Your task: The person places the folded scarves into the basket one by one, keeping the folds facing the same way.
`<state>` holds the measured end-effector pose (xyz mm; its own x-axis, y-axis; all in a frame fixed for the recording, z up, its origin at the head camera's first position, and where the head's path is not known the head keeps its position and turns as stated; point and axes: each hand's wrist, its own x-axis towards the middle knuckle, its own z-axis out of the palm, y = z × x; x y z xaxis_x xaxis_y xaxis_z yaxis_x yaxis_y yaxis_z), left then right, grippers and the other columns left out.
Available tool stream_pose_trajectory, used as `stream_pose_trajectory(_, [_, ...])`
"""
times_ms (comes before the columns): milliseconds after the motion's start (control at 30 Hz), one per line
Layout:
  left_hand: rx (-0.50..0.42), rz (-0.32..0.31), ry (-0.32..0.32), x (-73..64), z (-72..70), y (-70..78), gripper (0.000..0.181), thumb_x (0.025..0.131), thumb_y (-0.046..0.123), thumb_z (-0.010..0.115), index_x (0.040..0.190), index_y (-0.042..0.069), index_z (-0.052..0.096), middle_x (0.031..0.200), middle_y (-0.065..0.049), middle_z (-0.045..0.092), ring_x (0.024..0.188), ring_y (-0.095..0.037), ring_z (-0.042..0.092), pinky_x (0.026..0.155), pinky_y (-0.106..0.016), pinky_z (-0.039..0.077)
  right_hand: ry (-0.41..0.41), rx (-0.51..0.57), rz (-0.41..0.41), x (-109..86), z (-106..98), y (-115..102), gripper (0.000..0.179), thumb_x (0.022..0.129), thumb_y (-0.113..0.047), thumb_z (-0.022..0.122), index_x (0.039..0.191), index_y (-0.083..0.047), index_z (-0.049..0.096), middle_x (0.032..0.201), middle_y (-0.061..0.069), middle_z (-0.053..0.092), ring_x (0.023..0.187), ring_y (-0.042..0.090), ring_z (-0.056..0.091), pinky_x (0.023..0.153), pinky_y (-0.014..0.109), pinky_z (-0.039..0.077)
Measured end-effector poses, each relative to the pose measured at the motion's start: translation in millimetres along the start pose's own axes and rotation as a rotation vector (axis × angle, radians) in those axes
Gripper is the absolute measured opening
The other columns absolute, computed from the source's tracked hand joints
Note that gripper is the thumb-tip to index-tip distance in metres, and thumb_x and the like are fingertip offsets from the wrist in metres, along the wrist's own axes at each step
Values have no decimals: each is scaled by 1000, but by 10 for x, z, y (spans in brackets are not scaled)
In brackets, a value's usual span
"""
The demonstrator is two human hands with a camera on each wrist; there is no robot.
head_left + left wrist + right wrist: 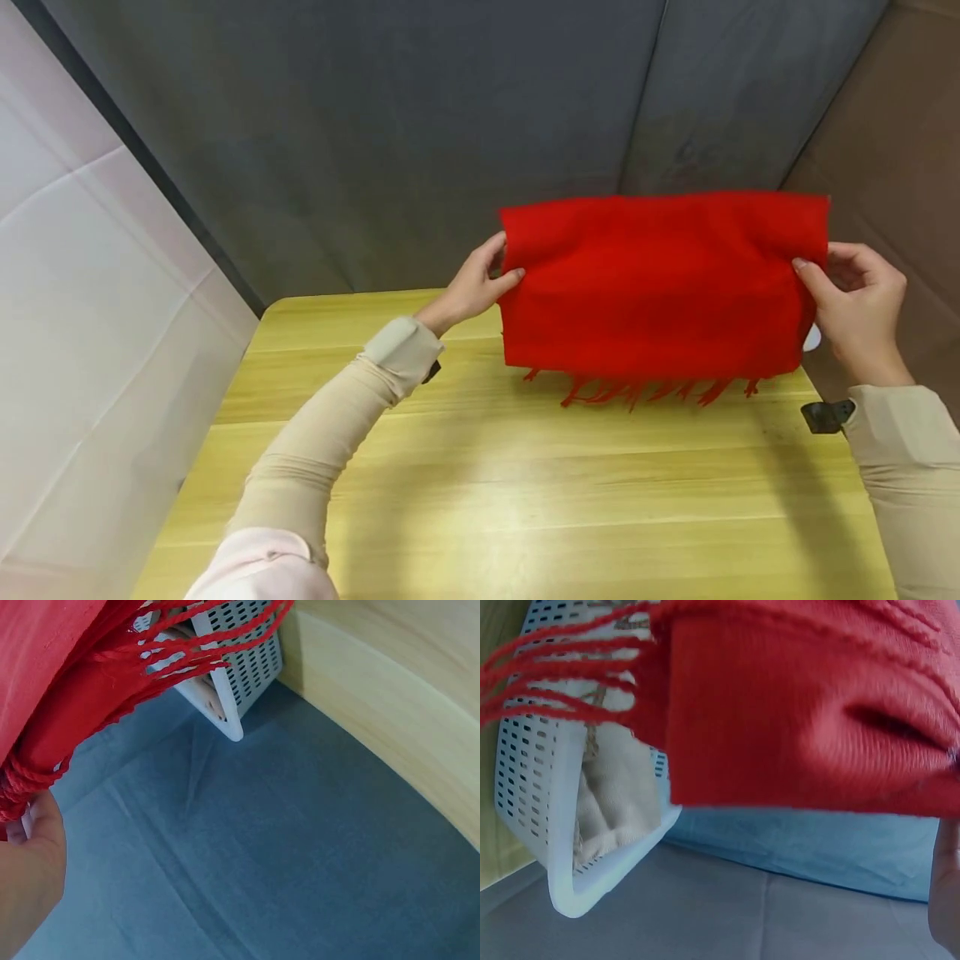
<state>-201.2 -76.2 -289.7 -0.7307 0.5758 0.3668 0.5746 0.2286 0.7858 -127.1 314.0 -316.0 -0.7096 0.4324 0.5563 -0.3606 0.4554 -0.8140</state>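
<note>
A folded red scarf (660, 287) with twisted fringe along its lower edge hangs spread out above the far right part of the table. My left hand (474, 285) pinches its left edge, thumb on the near face. At the opposite edge, my right hand (864, 307) grips the cloth the same way. Behind the scarf stands a white perforated basket (564, 825), mostly hidden in the head view. A beige folded cloth (619, 795) lies inside it, seen in the right wrist view.
The wooden table (480, 483) has its far edge against a dark grey padded partition (375, 150). A white panel (90, 292) rises on the left, and a brown one (900, 150) borders the right side.
</note>
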Motion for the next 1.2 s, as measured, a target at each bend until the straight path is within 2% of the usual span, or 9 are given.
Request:
stream_pose_trajectory(100, [34, 11, 19, 64, 46, 3, 13, 85, -5, 51, 92, -8, 40, 77, -19, 37, 70, -26, 34, 65, -28, 29, 4, -3, 21, 88, 9, 30, 20, 76, -1, 65, 96, 2, 65, 80, -7, 60, 69, 6, 54, 65, 11, 44])
stream_pose_trajectory(200, [59, -4, 19, 124, 98, -7, 18, 85, -5, 51, 81, -5, 33, 75, -22, 32, 68, -28, 31, 64, -27, 26, -2, -12, 44, 152, -7, 80, 19, 75, -2, 65, 95, 0, 66, 79, -8, 60, 69, 5, 54, 65, 10, 43])
stream_pose_trajectory(233, [69, 0, 18, 158, 123, -64, 20, 85, -4, 51, 80, -4, 32, 75, -21, 32, 67, -26, 31, 63, -26, 26, -4, -15, 54, 168, -17, 102, 18, 75, -1, 65, 94, -1, 66, 79, -8, 59, 69, 5, 54, 64, 10, 43])
stream_pose_trajectory(433, [94, 9, -24, 379, 285, -402, 22, 86, 4, 53, 82, 5, 31, 77, -9, 32, 69, -20, 34, 62, -24, 27, -8, -82, 69, 246, -86, 215, 16, 75, -2, 65, 86, -14, 66, 74, -14, 57, 66, 0, 51, 62, 7, 40])
stream_pose_trajectory(567, [105, -16, -40, 455, 367, -442, 20, 86, 4, 52, 83, 4, 33, 78, -9, 34, 72, -22, 35, 63, -25, 28, -6, -114, 110, 295, -87, 241, 16, 76, -5, 66, 86, -17, 66, 74, -17, 57, 65, -3, 51, 61, 7, 39])
stream_pose_trajectory(700, [111, -29, -30, 524, 446, -497, 20, 86, 3, 52, 83, 4, 33, 78, -8, 33, 72, -19, 35, 64, -24, 28, -14, -142, 173, 369, -71, 274, 15, 77, -9, 66, 88, -19, 66, 74, -19, 56, 66, -4, 51, 61, 6, 39])
stream_pose_trajectory(833, [108, -48, -2, 589, 512, -537, 19, 86, 3, 53, 83, 3, 33, 77, -8, 33, 71, -19, 33, 63, -24, 27, -7, -198, 184, 459, -25, 316, 14, 77, -15, 66, 90, -20, 67, 75, -21, 54, 68, -5, 49, 60, 6, 38])
stream_pose_trajectory(1000, [118, -109, 12, 660, 592, -597, 19, 87, 4, 51, 85, 4, 33, 80, -8, 34, 73, -19, 36, 63, -23, 28, -16, -305, 214, 551, 41, 376, 16, 79, -22, 65, 95, -22, 66, 76, -26, 49, 68, -8, 44, 60, 6, 35])
stream_pose_trajectory(1200, [155, -139, 57, 735, 685, -661, 15, 86, 4, 51, 89, 5, 36, 84, -8, 37, 74, -19, 38, 63, -24, 29, -15, -402, 215, 626, 115, 420, 16, 79, -27, 64, 95, -22, 65, 70, -32, 44, 66, -13, 40, 68, 10, 32])
